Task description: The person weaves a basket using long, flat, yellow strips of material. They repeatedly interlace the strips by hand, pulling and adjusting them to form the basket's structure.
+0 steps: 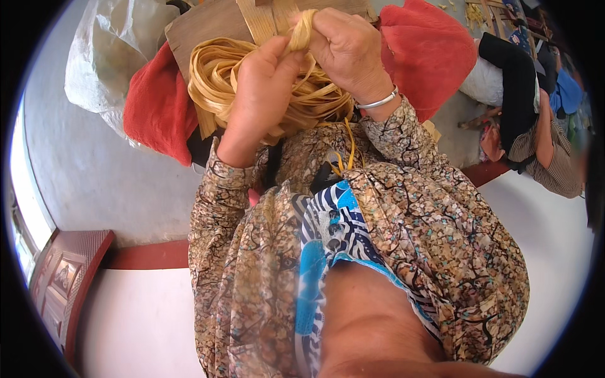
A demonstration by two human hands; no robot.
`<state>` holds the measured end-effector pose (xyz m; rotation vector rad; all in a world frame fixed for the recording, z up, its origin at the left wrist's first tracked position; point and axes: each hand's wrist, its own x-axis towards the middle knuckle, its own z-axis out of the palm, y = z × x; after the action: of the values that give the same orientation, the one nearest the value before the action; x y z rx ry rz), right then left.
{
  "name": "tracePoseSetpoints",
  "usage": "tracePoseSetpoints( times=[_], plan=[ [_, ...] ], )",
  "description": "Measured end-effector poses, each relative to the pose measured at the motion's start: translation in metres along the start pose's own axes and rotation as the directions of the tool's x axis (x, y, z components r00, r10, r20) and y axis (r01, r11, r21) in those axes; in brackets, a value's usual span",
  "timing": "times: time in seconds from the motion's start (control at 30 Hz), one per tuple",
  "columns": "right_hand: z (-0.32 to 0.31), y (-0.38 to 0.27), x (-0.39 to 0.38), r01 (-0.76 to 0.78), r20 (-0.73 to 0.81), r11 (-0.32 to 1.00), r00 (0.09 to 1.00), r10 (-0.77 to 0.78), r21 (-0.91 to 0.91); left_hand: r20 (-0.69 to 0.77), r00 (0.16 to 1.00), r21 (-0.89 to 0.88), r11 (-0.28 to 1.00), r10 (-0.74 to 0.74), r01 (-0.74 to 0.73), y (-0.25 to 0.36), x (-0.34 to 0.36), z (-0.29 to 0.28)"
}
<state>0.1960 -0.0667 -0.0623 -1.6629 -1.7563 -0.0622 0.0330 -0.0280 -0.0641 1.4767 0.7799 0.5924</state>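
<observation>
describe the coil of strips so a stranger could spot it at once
At top centre, between two red cloths, find the brown wooden board. Overlapping it, partly behind the left hand, is the coil of strips. Its loose, rounded golden loops set it apart from the straight-edged board.

The coiled strips look like dry plant fibre, smooth and faintly glossy, while the board is matt, grained wood and the red cloth fuzzy and dull. The bracelet is polished, shiny metal; the crumpled sheet is thin, translucent plastic with bright creases. The patterned jacket looks like matt fabric, the grey floor smooth, and the brown door embossed and glossy.
</observation>
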Motion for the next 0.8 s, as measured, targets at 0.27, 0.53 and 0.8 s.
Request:
tracePoseSetpoints(
  times=[0.27, 0.53, 0.8],
  plan=[
    [0.012, -0.006, -0.038, -0.708, 0.642, 0.052, 0.667, 0.378, 0.705, -0.04, 0.823, 0.621, 0.659, 0.566, -0.423, -0.025, -0.005, 0.009],
    [0.02, -0.002, -0.035, -0.547, 0.485, 0.068, 0.787, 0.382, 0.834, 0.028, 0.944, 0.484, 0.822, 0.329, -0.301, 0.014, 0.007, 0.003],
    [0.02, -0.016, -0.019, -0.233, -0.015, 0.727, 0.948, 0.318, 0.646, -0.06, 0.968, -0.308, 0.927, -0.245, 0.215, -0.011, 0.011, 0.005]
  ],
)
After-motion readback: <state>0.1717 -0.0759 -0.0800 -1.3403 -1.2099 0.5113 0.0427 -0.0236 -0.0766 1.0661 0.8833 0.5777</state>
